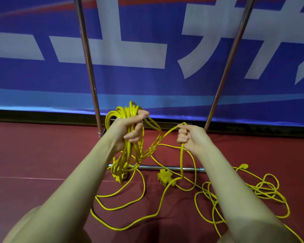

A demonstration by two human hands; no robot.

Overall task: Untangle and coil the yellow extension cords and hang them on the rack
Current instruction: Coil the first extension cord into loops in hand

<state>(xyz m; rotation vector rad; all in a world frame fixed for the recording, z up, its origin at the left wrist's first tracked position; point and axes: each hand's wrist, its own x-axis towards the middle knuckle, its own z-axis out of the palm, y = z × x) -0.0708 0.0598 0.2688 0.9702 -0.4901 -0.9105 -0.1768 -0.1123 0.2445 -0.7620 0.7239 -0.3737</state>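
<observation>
My left hand (130,128) grips a coil of yellow extension cord (125,112), whose loops hang down to a yellow socket block (120,176) near the floor. My right hand (189,135) is closed on a single strand of the same cord (165,135), which runs across from the coil. More yellow cord lies loose on the red floor, with a yellow multi-outlet block (163,175) and a tangle (263,190) at the right. The rack's two metal uprights (87,55) (232,48) rise in front of me.
The rack's low metal crossbar (188,167) lies just above the floor under my hands. A blue banner with white characters (147,41) covers the wall behind. My knees show at the bottom edge. Loose cord loops spread over the red floor (42,149).
</observation>
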